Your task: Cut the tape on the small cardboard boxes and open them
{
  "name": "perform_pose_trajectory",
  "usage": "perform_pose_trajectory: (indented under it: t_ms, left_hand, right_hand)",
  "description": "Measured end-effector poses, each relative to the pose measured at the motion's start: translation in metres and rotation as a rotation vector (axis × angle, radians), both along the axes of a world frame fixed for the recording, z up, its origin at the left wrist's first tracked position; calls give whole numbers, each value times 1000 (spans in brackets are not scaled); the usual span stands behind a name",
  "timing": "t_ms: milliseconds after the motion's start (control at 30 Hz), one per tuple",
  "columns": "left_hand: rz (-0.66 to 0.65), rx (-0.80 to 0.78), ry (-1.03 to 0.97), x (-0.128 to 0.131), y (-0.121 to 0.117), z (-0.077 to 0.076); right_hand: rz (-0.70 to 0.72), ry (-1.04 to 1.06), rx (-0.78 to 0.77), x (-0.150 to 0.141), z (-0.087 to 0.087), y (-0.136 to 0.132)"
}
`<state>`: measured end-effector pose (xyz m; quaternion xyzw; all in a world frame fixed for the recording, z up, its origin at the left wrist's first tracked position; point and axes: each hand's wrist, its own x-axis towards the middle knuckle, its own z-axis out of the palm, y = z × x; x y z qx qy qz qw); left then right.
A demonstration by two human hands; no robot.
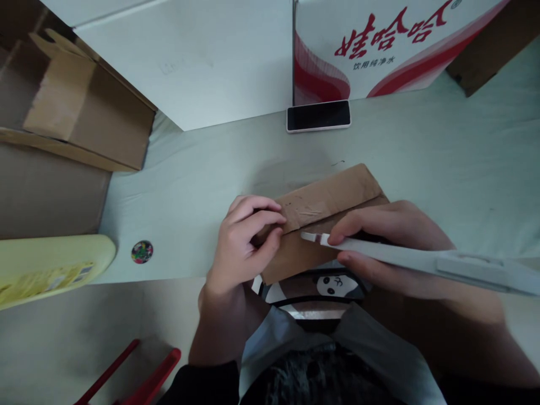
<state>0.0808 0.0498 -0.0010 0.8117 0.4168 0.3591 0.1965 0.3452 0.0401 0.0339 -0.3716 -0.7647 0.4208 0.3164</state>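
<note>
A folded piece of brown cardboard (327, 205) lies at a slant at the table's near edge, its lower part jutting out towards my body. My left hand (248, 236) grips its left end, fingers curled over the top and thumb close by. In my right hand (379, 242) is a slim white pen-shaped tool (392, 251), pinched near its narrow tip. That tip points left and is at the cardboard, close to a fold line; whether it touches cannot be told. The tool's long body stretches off to the right.
A black-screened phone (318, 116) lies before a white and red printed carton (392, 50). Brown cardboard boxes (109, 118) stand at left, above a yellow-green bottle (50, 267). A round colourful disc (142, 252) rests near the table edge. Red bars (156, 377) show below.
</note>
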Motion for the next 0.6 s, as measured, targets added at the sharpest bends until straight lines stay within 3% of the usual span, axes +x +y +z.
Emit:
perform_pose_trajectory:
  t_ms: [233,433,600]
  left_hand:
    - [-2,5,-19,0,0,1]
    - [-9,21,-11,-1,0,0]
    - [-9,18,-8,-2,1,-1]
  right_hand:
    - [-44,-64,7,-3,1,-2]
    - [-386,-28,158,-9,-1,-10]
    - [-498,32,263,-14,0,-9]
